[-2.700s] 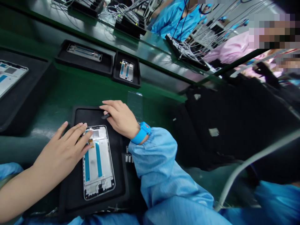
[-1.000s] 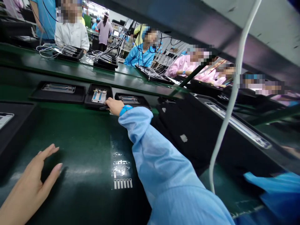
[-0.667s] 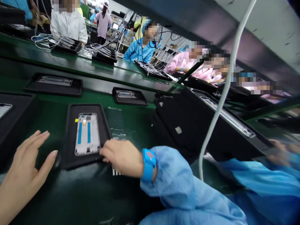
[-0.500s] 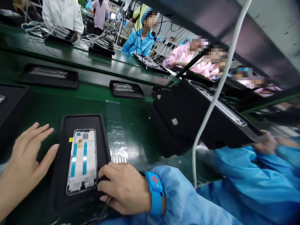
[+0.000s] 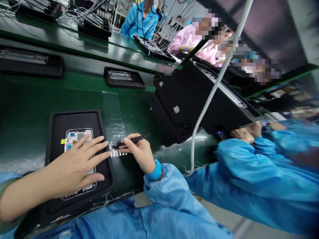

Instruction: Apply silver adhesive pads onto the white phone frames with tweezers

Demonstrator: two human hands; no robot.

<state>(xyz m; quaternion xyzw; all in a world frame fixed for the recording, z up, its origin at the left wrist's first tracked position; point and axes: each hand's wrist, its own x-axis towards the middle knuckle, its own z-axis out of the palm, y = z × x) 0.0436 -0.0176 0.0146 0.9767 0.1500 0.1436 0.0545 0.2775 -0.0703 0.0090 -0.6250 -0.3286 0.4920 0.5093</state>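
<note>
the left hand [image 5: 72,162] lay open, its grip spread over a white, silver-edged phone frame [image 5: 79,134] in a black rubber tray [image 5: 74,121]; the right hand [image 5: 139,151] closed its grip on a slim black pick [image 5: 136,139] beside white tabs on clear film [image 5: 115,153]. working those tabs seemed the step in hand, calling for a careful lift.

1. The left hand [image 5: 72,169] lies spread over a phone frame [image 5: 78,136], which sits in a black tray [image 5: 74,118] on the green counter [image 5: 25,94].
2. The right hand [image 5: 139,151] pinches a black pen-shaped tool [image 5: 136,139], its lower end just above a strip of small white labels [image 5: 116,153].
3. The strip lies on clear plastic film [image 5: 112,114], just beside the tray.
4. A blue wristband [image 5: 154,172] circles the right wrist.
5. A white cable [image 5: 211,99] hangs between the right hand and a co-worker's blue sleeves [image 5: 249,162].
</note>
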